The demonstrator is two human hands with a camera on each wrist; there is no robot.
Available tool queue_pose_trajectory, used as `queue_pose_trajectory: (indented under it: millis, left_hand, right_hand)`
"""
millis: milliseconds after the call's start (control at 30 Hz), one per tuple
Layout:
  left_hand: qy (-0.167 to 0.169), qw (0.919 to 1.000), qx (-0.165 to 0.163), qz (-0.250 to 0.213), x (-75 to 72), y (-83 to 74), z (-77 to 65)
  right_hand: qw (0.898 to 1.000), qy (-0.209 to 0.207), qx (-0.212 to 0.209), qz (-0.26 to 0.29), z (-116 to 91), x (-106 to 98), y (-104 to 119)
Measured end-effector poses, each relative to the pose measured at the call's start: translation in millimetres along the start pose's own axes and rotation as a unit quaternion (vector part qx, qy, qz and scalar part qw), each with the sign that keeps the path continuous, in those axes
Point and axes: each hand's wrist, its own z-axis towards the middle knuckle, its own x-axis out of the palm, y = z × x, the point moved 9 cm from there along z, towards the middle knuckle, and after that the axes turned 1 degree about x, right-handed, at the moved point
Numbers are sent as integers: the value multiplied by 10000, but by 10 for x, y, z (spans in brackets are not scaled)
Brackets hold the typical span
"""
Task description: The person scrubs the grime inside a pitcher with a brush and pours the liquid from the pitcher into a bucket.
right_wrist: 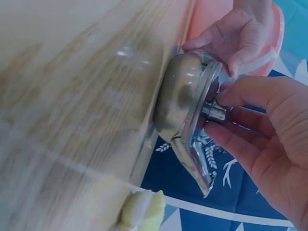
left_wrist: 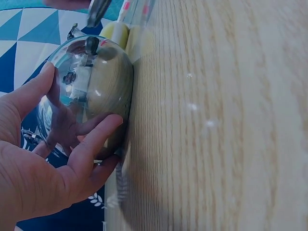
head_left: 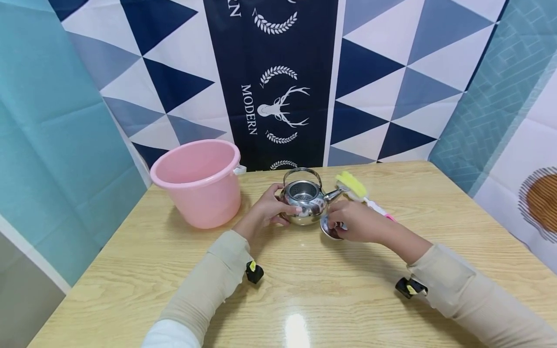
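Observation:
A shiny metal teapot (head_left: 300, 215) stands on the table with its hoop handle up and spout pointing right. Its open top shows a perforated strainer (head_left: 303, 192). My left hand (head_left: 271, 207) grips the pot's left side, thumb and fingers spread around the round body (left_wrist: 113, 82). With thumb and fingers, my right hand (head_left: 360, 222) pinches the knob (right_wrist: 216, 111) of the metal lid (head_left: 327, 230). From the head, the lid appears tilted beside the pot, below the spout; in the right wrist view it overlaps the pot's top. Part of the lid is hidden by my fingers.
A pink bucket (head_left: 204, 198) stands at the back left of the wooden table (head_left: 278, 290). Behind the spout lies a brush (head_left: 354, 184) with a yellow head and a white and pink handle. Patterned cloth walls (head_left: 278, 72) enclose the back and sides.

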Motion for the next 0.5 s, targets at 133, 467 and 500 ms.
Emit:
queue_pose_trajectory:
  millis: [133,467,500]
  left_hand:
    - [4,10000,8,10,10,-21,-4]
    - [13,10000,-3,-33,6,-11,-2]
    - [17,10000,-4,-32,6,-8,-1]
  right_hand:
    - [9996,231,95,97,-34,50,-22]
    - [9940,973,396,297,-115,221,-93]
    - [9938,1000,388,310,-120,232,-96]
